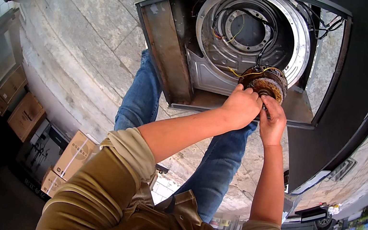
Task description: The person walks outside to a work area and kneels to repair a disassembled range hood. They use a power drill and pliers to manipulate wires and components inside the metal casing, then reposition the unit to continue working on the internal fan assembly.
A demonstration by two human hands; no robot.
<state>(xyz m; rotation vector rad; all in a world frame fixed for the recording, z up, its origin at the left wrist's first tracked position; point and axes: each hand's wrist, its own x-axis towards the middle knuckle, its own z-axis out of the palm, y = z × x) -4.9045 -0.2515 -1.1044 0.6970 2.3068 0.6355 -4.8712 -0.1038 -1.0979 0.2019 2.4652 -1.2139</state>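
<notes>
A round, rusty, grease-covered motor [271, 82] sits at the near side of a metal cabinet, with yellow and dark wires running from it. My left hand [243, 106] is closed against its near side, fingers bent around the edge by the hub. From the right, my right hand [272, 119] reaches the same spot, thumb and fingers pinched together. Both sets of fingertips meet at the motor's centre; whatever small part lies between them is hidden. Behind the motor stands a round silver blower housing [301, 47] with a circular opening and loose wires inside.
The open cabinet [168, 49] has a dark curved front panel [336, 106] on its right and stands on grey stone paving [95, 7]. My jeans-clad legs [222, 165] are on its near side. Cardboard boxes [75, 155] are stacked at lower left; a parked vehicle [308, 228] shows at lower right.
</notes>
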